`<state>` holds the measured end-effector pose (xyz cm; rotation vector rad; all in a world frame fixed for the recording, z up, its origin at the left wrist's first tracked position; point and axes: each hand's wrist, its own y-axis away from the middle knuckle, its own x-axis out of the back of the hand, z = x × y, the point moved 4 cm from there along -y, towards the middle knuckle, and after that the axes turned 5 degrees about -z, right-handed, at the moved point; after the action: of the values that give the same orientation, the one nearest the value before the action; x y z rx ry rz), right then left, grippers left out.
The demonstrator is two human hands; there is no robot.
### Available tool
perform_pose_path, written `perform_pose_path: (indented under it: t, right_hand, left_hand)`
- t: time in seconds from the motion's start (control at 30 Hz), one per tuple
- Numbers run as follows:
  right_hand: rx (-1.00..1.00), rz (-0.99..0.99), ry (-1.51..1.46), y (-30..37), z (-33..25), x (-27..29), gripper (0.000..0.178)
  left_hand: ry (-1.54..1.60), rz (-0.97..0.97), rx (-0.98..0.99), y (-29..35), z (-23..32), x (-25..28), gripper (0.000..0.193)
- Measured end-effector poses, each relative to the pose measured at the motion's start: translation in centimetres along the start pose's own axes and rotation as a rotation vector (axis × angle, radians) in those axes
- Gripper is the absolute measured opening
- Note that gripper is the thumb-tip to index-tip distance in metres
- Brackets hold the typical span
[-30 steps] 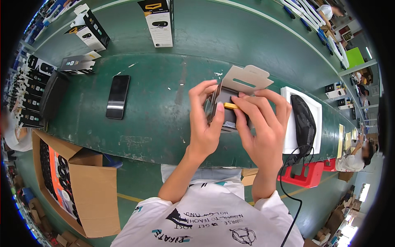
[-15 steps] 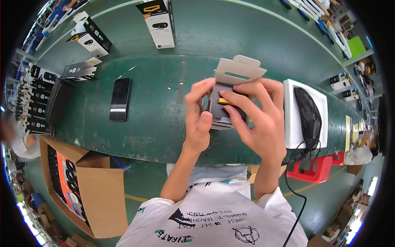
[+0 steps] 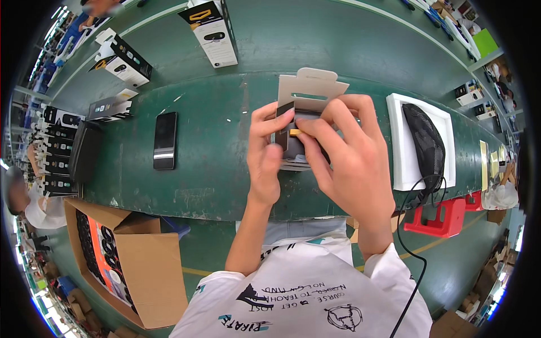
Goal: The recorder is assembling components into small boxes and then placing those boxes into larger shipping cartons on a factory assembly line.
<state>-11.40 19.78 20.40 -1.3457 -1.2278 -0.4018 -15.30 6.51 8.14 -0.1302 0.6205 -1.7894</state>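
Observation:
In front of me an open carton (image 3: 313,89) stands with its pale hang-tab flap raised at the back and a dark interior. My left hand (image 3: 264,166) grips the carton's left side, its fingers at a dark side flap (image 3: 283,135). Thumb and forefinger of my right hand (image 3: 356,155) pinch a small yellow-orange tab (image 3: 294,133) at the carton's opening. What the tab belongs to is hidden inside the carton and behind my fingers.
A black phone (image 3: 165,141) lies to the left. Printed cartons (image 3: 217,39) stand along the back. On the right, a white tray (image 3: 397,146) holds a black mesh pouch (image 3: 424,141) with a cable. A brown cardboard box (image 3: 152,276) sits front left, a red stool (image 3: 439,221) front right.
Both hands and the carton have shifted left. My right thumb and forefinger have come closer around the yellow-orange tab, and the dark side flap now shows beside my left fingers.

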Motion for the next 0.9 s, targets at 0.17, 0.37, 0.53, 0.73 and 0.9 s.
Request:
perform_pose_path:
  t: [0.17, 0.37, 0.53, 0.73, 0.9]
  right_hand:
    - [-0.053, 0.027, -0.167, 1.2, 1.3, -0.8, 0.03]
    - [0.019, 0.138, -0.397, 3.7, 3.0, -2.1, 0.05]
    - [-0.015, 0.216, -0.452, 3.7, 4.7, -2.5, 0.072]
    - [-0.135, -0.122, -0.594, 2.7, 4.0, -2.4, 0.064]
    - [-0.093, -0.231, -0.455, 1.2, 3.6, -0.6, 0.057]
  left_hand:
    - [0.02, -0.022, -0.03, 0.0, 0.1, -0.5, 0.057]
    - [-0.031, 0.043, -0.084, 0.9, -0.5, -0.7, 0.087]
    - [0.051, 0.085, 0.126, 0.6, -0.1, -1.2, 0.08]
    - [0.046, 0.058, 0.207, 0.3, 0.5, -0.8, 0.069]
    - [0.042, 0.058, 0.217, 0.3, 1.3, -1.2, 0.062]
